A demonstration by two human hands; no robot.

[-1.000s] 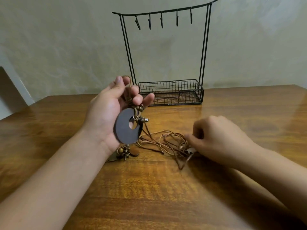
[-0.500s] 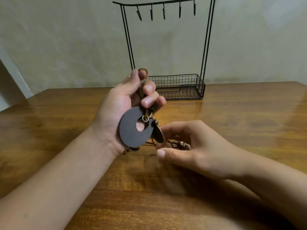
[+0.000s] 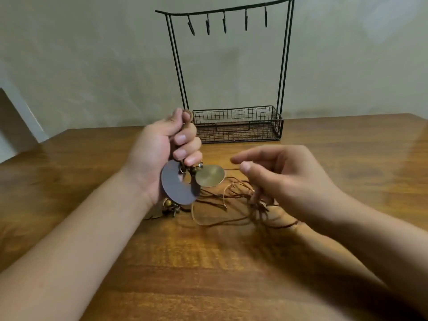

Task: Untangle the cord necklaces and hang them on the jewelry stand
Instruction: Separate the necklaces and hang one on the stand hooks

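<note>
My left hand (image 3: 162,149) grips a bunch of brown cords above the table. A dark round pendant with a hole (image 3: 177,186) and a brass disc pendant (image 3: 210,176) hang just below its fingers. My right hand (image 3: 280,179) hovers to the right and pinches a thin cord that runs from the brass disc. A tangle of brown cords (image 3: 231,200) lies on the table between my hands. Another beaded pendant (image 3: 170,206) rests on the wood under my left wrist. The black wire jewelry stand (image 3: 283,66) rises behind, its hooks (image 3: 224,22) bare.
The stand has a wire basket base (image 3: 238,126) at the far side of the wooden table (image 3: 208,262). A pale wall stands behind it. The table's left edge falls away near the far left.
My right hand has lifted off the table and moved right, drawing a cord out. The brass disc now hangs in view beside the dark pendant. My left hand closed tighter round the cords.
</note>
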